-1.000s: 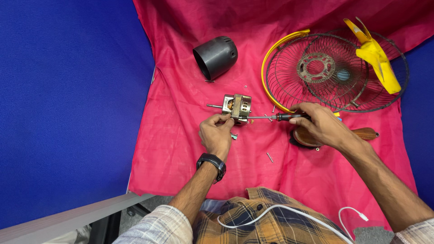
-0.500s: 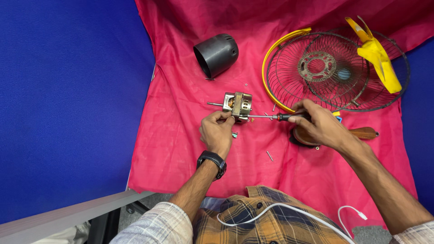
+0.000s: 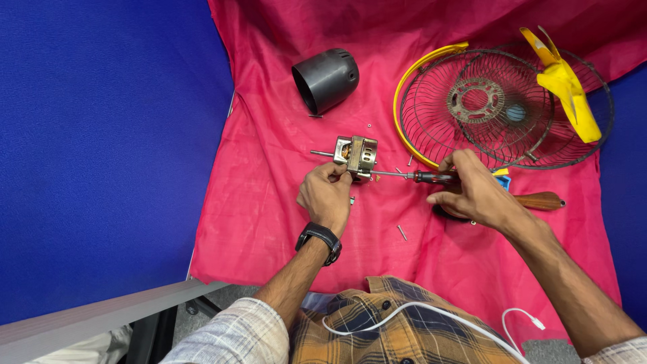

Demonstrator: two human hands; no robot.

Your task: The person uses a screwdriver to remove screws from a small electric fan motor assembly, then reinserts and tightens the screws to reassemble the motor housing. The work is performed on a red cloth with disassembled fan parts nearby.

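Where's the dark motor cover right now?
In the head view, the dark motor cover lies on its side on the red cloth, beyond the left hand and the fan motor, left of the wire fan guard.

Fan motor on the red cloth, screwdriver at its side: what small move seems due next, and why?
Probably a turn of the screwdriver. The right hand grips its handle, and the shaft lies level with its tip at the fan motor, which the left hand steadies. Loose screws on the red cloth hint at unscrewing; direction cannot be told.
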